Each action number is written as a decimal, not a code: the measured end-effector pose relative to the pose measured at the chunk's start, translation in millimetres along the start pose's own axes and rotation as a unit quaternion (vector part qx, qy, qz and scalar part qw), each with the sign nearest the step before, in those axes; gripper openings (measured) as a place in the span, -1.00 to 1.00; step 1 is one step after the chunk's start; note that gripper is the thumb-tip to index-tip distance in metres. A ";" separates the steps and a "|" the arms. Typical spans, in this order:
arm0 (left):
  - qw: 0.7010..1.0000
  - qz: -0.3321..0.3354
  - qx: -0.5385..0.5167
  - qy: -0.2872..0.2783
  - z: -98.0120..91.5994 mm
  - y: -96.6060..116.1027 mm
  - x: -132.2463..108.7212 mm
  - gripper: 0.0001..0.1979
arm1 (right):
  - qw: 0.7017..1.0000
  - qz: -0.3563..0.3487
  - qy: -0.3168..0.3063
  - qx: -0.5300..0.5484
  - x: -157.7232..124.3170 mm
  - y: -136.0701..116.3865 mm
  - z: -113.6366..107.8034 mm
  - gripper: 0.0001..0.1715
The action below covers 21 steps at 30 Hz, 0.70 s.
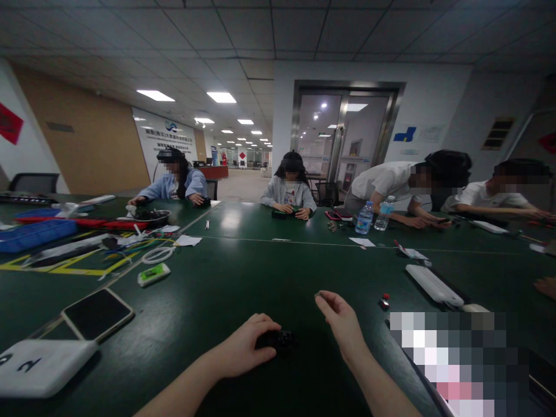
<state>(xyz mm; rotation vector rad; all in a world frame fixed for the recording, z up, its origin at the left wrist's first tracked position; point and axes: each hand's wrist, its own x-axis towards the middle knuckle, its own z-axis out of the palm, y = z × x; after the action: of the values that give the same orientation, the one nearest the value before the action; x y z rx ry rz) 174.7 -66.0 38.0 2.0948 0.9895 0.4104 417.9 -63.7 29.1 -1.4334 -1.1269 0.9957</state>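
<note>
My left hand [251, 346] is wrapped around a small black object [284, 338] on the green table, thumb on the near side and fingers on the far side. Small raised details show on its right end, but its kind is unclear. To the right and a little farther off, my right hand [337, 317] is raised with thumb and forefinger pinched together. Something tiny may sit at those fingertips; it is too small to name. A small red-and-silver piece [384, 301] lies on the table to the right of my right hand.
On the left lie a phone [99, 313], a white case [46, 368], a green-and-white packet [153, 274], coiled white cable [157, 255] and blue trays [37, 234]. Water bottles [365, 219] stand beyond. A white bar-shaped device [434, 286] lies right. Several people sit or lean around the table.
</note>
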 end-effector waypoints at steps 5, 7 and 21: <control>1.000 0.013 0.005 0.009 0.9 -2.0 0.9 -0.60 | 0.981 -0.085 -0.128 -0.122 -15.0 -6.5 14.0 -0.69; 1.000 0.025 0.010 0.013 1.8 -3.7 1.6 -0.61 | 0.964 -0.109 -0.178 -0.163 -21.6 -7.6 20.6 -0.76; 0.999 0.041 0.014 0.021 2.8 -5.5 2.0 -0.61 | 0.915 -0.136 -0.264 -0.273 -34.1 -12.7 29.3 -0.79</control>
<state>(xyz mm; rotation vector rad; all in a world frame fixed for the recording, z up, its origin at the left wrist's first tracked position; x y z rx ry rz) 174.8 -63.7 32.0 2.1661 0.9403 0.4871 380.3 -90.0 38.1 -1.3999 -2.0712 0.9286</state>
